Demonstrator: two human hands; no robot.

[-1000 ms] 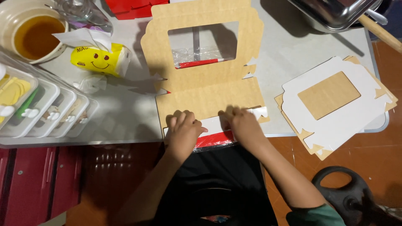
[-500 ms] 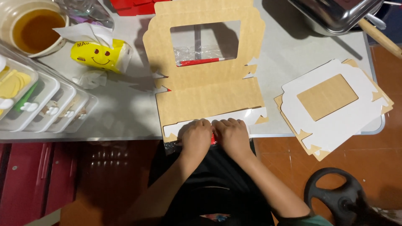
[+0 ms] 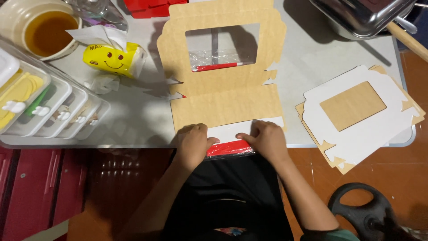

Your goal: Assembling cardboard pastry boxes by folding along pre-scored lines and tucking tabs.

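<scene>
Centrally, the flat brown cardboard box blank (image 3: 223, 96) with a window cut-out lies on the grey desk (image 3: 312, 67), its near flap at the desk's edge. My left hand (image 3: 192, 143) and right hand (image 3: 266, 139) press that flap, fingers curled down, flanking a red strip (image 3: 228, 147). Right: stacked blanks (image 3: 356, 116). Left: yellow tissue pack (image 3: 113, 58), clear trays (image 3: 40, 107).

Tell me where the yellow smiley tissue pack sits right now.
In the head view, the yellow tissue pack lies upper left on the grey table, between the bowl of brown liquid and the flat cardboard box.
</scene>
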